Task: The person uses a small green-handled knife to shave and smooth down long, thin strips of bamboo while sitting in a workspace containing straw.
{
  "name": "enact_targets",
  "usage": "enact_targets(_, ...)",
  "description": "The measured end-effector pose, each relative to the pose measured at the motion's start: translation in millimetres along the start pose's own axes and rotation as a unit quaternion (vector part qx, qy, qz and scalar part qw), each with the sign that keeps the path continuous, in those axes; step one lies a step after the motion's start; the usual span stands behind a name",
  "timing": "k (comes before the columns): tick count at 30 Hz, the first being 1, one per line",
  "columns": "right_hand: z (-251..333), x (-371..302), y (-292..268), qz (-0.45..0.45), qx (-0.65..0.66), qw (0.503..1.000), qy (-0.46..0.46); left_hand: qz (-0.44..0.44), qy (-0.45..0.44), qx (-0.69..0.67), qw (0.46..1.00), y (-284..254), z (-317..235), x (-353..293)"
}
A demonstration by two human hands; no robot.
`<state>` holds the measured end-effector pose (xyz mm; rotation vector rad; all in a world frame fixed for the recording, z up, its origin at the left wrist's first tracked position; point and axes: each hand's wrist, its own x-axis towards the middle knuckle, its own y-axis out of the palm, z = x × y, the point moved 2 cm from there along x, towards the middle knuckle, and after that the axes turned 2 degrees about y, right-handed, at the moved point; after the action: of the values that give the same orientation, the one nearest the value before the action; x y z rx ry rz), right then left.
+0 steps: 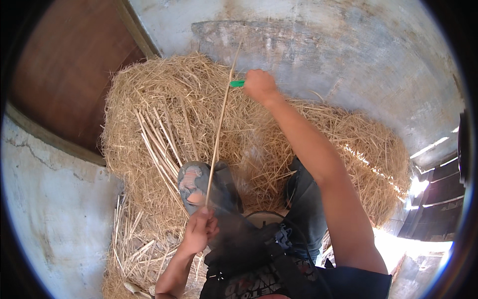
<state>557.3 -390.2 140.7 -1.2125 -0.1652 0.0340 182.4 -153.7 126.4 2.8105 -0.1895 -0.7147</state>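
A long thin pale stick (219, 130) slants up and away from my left knee, its far tip near the wall. My left hand (200, 230) is closed around its near end, beside my thigh. With the arm stretched far out, my right hand (260, 86) makes a fist around a small green tool (237, 83). The tool's end touches or nearly touches the stick in its upper part. My fingers hide the rest of the tool, so its kind does not show.
A bundle of pale sticks (158, 142) lies on the straw heap (149, 89) left of my knee. More cut pieces (137, 251) are scattered at the lower left. A plastered wall (348, 55) curves behind the straw, and a brown panel (74, 74) stands at the left.
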Motion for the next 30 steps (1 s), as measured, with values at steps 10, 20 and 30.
enact_targets(10, -24.3, 26.1, 12.7, 0.120, 0.275, 0.948, 0.103, 0.087, -0.061, -0.211, 0.972, -22.8, 15.8, 5.6)
enact_targets(20, -15.1, -0.5, -24.4, 0.002, 0.289, 0.957, -0.031, -0.031, 0.002, -0.139, 0.990, -28.8, 15.9, 0.1)
enact_targets(30, 11.2, -15.8, -20.4, -0.093, 0.208, 0.946, -0.229, -0.009, 0.007, -0.021, 1.000, -14.9, 24.0, -0.2)
